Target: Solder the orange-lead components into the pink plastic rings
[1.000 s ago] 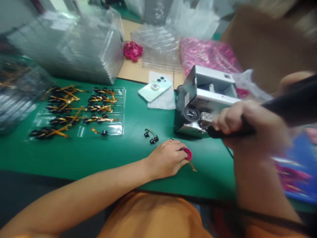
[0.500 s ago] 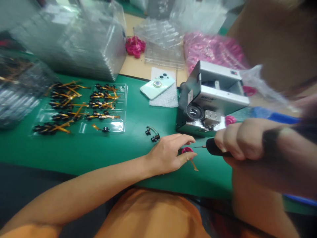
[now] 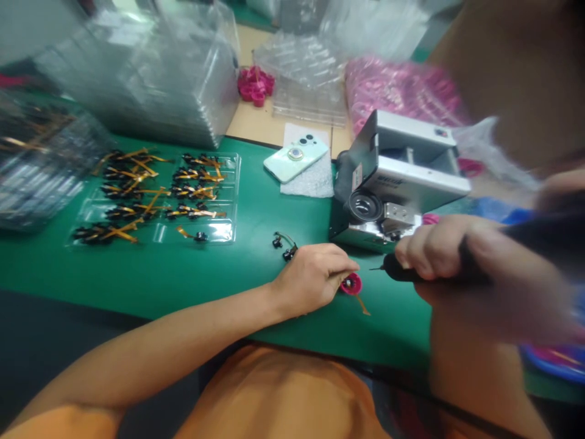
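Observation:
My left hand (image 3: 315, 277) is closed, thumb and fingers pinched at the left rim of a small pink round housing (image 3: 355, 283) on the green table. A dark part sits inside the housing, and an orange flex cable (image 3: 364, 306) sticks out below it. My right hand (image 3: 439, 247) is wrapped around a black electric screwdriver (image 3: 402, 268). Its thin bit points left, a short way from the housing and apart from it. Just behind my left hand lie small black camera modules (image 3: 277, 242) joined by a cable.
A metal screw feeder (image 3: 365, 210) stands behind the housing. To the left is a clear tray (image 3: 234, 201) of black modules with orange cables. Farther back are a mint phone (image 3: 297, 157), stacked clear trays (image 3: 183, 91), pink parts (image 3: 256, 84) and a bag of pink parts (image 3: 402, 88).
My left fingers have closed from a spread pose into a pinch at the housing's rim, and the housing shows more openly. The screwdriver has shifted slightly right. The whole view has moved a little.

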The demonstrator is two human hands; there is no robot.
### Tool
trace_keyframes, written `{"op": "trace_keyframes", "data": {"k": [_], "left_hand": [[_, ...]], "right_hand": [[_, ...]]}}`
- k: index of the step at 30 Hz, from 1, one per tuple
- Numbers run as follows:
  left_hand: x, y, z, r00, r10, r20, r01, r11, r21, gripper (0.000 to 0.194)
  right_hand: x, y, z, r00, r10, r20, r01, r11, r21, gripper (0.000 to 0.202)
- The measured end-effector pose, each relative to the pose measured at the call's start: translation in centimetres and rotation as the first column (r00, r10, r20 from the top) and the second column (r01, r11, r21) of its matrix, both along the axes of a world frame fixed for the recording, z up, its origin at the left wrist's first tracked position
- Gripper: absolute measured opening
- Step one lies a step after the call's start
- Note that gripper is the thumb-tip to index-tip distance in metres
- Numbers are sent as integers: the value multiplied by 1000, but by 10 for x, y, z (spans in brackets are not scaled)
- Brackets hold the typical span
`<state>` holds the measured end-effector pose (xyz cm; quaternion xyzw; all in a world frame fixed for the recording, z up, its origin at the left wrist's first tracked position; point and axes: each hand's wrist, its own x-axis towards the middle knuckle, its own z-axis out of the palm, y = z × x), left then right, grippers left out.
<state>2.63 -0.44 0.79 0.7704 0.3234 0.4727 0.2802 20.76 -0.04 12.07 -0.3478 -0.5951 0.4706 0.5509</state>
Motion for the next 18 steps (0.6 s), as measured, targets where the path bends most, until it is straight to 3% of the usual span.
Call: {"op": "trace_keyframes", "data": {"k": [3,8,12,14,16,18], "left_hand": [[1,-1,0,997,-8,-74,8,1000,2,11],[0,0,-1,974,-1,-226,22,996,87,30],[-2,2,-3,966,41,-256,6,984,181,33],[-3,2,-3,965,29,-262,21,982,186,32],[-3,1,-2,963,19,-268,29,984,176,31],[-3,0,-1,960,9,-279,40,985,169,29]], "right_hand": [[0,-4,1,1000,23,-13,-23,999,-36,44],[-7,-17,7,996,91,-14,-92,993,-80,44],[-7,-9,8,998,58,3,-58,997,-58,49],[1,4,9,975,202,88,-203,979,-2,50],[10,15,10,884,430,184,-447,892,66,47],[16,20,10,848,486,211,-510,856,82,42]]}}
